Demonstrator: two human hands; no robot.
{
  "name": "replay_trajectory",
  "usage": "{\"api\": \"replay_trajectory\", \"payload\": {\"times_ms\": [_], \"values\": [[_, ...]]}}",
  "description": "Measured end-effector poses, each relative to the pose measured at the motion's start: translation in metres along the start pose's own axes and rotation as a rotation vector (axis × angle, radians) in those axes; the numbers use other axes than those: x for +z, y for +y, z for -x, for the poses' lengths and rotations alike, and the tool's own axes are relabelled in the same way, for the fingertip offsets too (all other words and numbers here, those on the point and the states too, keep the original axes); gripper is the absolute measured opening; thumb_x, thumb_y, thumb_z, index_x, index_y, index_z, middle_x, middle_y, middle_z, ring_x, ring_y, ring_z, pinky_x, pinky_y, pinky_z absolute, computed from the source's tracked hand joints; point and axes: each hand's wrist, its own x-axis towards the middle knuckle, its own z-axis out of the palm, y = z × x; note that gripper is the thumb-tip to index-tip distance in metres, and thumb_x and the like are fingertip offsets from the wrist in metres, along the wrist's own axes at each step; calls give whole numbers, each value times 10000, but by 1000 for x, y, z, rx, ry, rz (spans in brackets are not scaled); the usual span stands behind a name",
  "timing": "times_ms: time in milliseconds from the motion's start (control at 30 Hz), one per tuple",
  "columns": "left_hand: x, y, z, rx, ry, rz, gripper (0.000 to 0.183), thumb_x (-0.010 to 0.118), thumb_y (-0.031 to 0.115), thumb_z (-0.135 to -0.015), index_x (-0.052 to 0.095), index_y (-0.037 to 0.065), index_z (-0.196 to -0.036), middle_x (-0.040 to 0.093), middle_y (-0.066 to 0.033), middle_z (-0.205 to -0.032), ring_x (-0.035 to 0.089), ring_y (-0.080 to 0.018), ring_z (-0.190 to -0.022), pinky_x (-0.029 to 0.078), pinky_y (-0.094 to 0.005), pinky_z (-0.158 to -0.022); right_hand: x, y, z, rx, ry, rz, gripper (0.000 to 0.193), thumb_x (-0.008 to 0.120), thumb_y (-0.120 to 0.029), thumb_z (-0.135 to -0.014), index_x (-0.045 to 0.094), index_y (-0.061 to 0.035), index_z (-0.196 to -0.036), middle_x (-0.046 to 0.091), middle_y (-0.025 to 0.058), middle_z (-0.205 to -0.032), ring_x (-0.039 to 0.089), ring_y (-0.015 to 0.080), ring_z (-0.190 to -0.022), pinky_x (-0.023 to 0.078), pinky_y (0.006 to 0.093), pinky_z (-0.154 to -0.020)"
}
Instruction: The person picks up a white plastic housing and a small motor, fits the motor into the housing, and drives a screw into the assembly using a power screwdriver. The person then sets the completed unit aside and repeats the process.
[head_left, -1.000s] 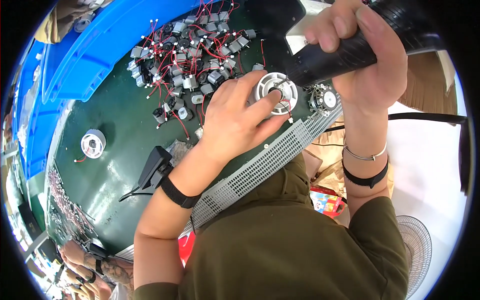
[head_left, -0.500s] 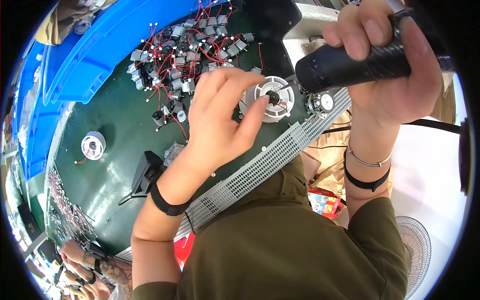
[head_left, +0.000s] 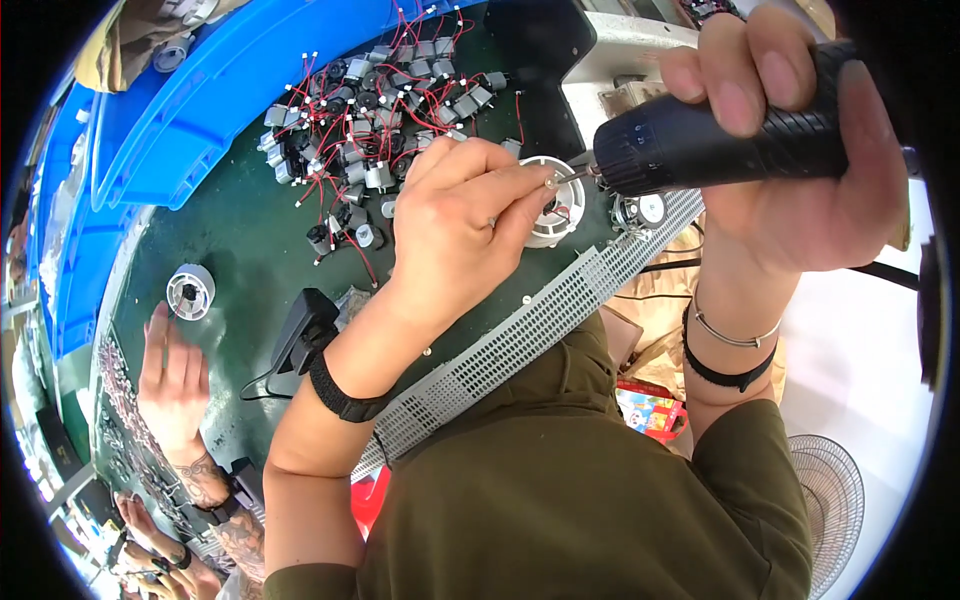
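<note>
Above the left fingers sits the black electric screwdriver (head_left: 740,150), gripped by the right hand (head_left: 790,170); under them lies a white round housing (head_left: 555,205). The left hand (head_left: 460,230) pinches a small screw (head_left: 549,183) at its tip.

Right hand (head_left: 800,170) grips a black electric screwdriver (head_left: 730,140), tip at the white round housing (head_left: 555,205). Left hand (head_left: 460,225) pinches a small screw (head_left: 549,183) at the tip. Small motors with red wires (head_left: 370,130) crowd the green counter (head_left: 240,250); a co-worker's hand (head_left: 172,385) lies flat nearby.
</note>
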Motion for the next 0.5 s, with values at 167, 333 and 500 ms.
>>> {"api": "replay_trajectory", "payload": {"times_ms": [167,333,500], "values": [[-1,1,0,-7,16,11,143,743,42,-636,705,77,-769,584,-27,-707,523,-202,-649,420,-301,-586,1,2,1,1,0,-5,630,512,-184,-847,202,43,-1346,502,41,-610,535,174,-484,480,328,-528],[4,4,4,-81,44,46,135,745,30,-626,688,66,-743,575,-34,-694,535,-214,-657,431,-309,-593,1,4,3,10,8,-9,621,516,-157,-836,208,41,-1338,505,45,-609,534,174,-482,480,323,-524],[2,9,6,-150,-65,46,261,732,92,-658,658,49,-904,558,-78,-803,549,-248,-715,451,-329,-620,2,7,5,53,14,-30,614,521,-130,-826,215,38,-1330,507,48,-608,532,175,-480,479,317,-521]]}}
